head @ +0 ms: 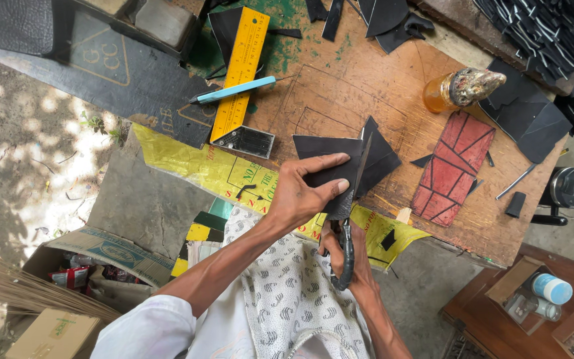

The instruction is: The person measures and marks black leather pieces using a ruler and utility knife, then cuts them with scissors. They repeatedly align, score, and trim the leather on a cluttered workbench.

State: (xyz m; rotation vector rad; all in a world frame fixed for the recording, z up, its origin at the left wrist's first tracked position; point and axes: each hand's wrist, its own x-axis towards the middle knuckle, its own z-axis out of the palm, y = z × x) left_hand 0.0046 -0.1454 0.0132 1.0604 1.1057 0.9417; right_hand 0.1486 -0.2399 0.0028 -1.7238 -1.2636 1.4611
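Near lap, at 6 o'clock: I see right hand [348, 256] wrapped round scissors [345, 249] handles, blades up. Left hand [303, 193] at 11 of it, pinching black leather piece [323, 166], thumb beneath, fingers on top. Further, 12 o'clock: yellow ruler [239, 73], blue knife [234, 90]. At 2: red patterned sheet [453, 169], amber glue bottle [460, 90] on wooden bench [340, 86].

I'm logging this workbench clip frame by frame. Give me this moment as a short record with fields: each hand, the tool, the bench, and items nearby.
left hand: left hand grips a black sheet piece, thumb on top
right hand: right hand grips scissors
tool state: blades run up along the sheet's right edge
surface: wooden bench, scuffed, with black offcuts
nearby: yellow ruler under a light blue pen; red patterned sheet; amber glue bottle
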